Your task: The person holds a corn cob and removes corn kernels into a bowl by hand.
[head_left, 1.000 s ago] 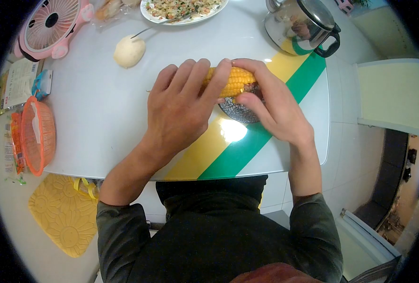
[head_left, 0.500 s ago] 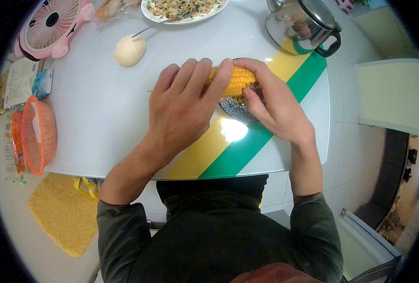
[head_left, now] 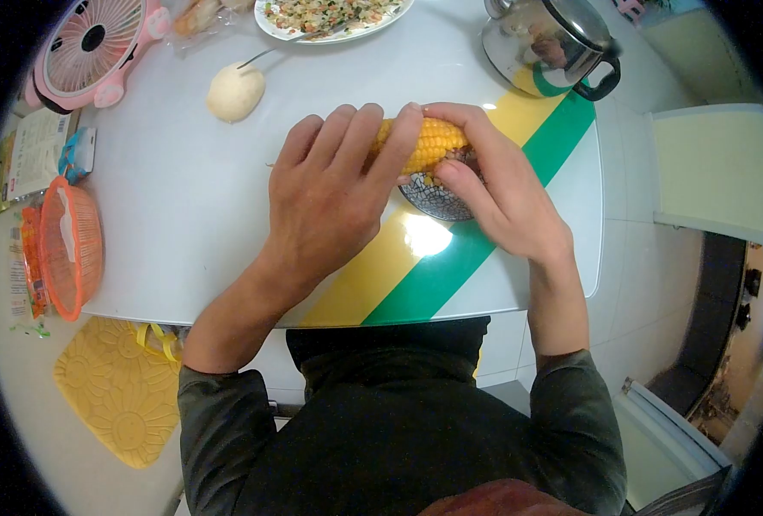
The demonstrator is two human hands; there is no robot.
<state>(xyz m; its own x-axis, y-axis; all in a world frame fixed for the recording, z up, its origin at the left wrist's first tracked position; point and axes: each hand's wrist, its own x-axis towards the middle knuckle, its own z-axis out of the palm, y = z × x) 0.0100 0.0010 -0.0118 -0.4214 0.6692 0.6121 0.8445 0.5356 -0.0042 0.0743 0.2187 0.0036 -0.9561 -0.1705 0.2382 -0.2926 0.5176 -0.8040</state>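
A yellow corn cob (head_left: pixel 435 142) is held sideways between my two hands over a crackle-patterned bowl (head_left: pixel 440 203). My left hand (head_left: pixel 325 189) wraps the cob's left part, its fingers covering that end. At the other end, my right hand (head_left: pixel 506 185) grips the cob, with its thumb pressed against the lower side where kernels are gone. Some loose kernels show by the thumb above the bowl. Both hands hide much of the cob and the bowl's far side.
A bun (head_left: pixel 235 92) and a plate (head_left: pixel 347 36) of fried rice with a spoon lie beyond my hands. A steel kettle (head_left: pixel 545 47) stands at the far right. On the left are a pink fan (head_left: pixel 93 43) and an orange basket (head_left: pixel 72 249).
My right thumb has shifted slightly along the lower side of the corn cob, near the bared patch. Otherwise both hands stay in nearly the same place.
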